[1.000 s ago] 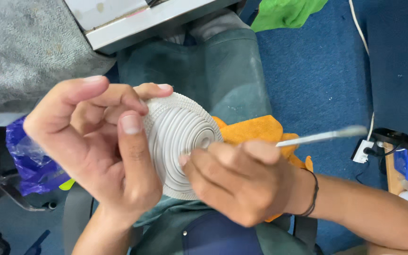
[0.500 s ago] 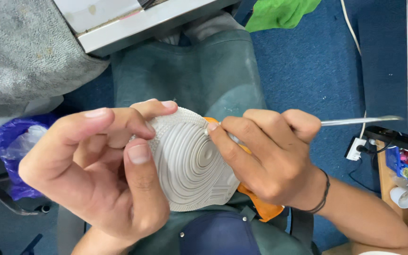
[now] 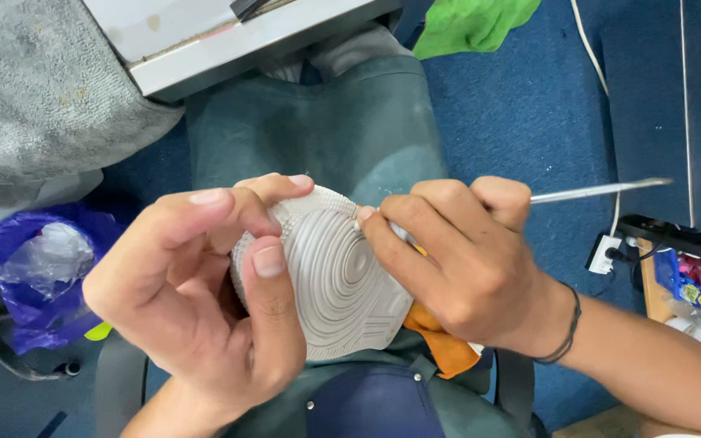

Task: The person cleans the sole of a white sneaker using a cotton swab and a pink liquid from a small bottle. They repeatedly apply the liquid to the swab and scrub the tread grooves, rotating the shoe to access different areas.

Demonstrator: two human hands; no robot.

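Note:
A white shoe sole (image 3: 338,280) with ringed tread faces up over my lap. My left hand (image 3: 196,300) grips its left side, thumb pressed on the tread and fingers curled over the toe edge. My right hand (image 3: 456,264) holds a thin grey stick-like tool (image 3: 602,191) whose handle points right; its working tip, hidden under my fingers, meets the sole's upper right edge. An orange cloth (image 3: 440,341) lies under the sole and my right hand.
A grey table edge (image 3: 245,40) and grey fabric (image 3: 34,97) sit above. A purple plastic bag (image 3: 34,268) lies at left, a green cloth (image 3: 468,24) at top, a white power socket (image 3: 606,253) and a cluttered box (image 3: 683,284) at right on blue carpet.
My right hand has slid up to the sole's upper right edge and the tool handle has levelled out. The sole has turned slightly in my left hand.

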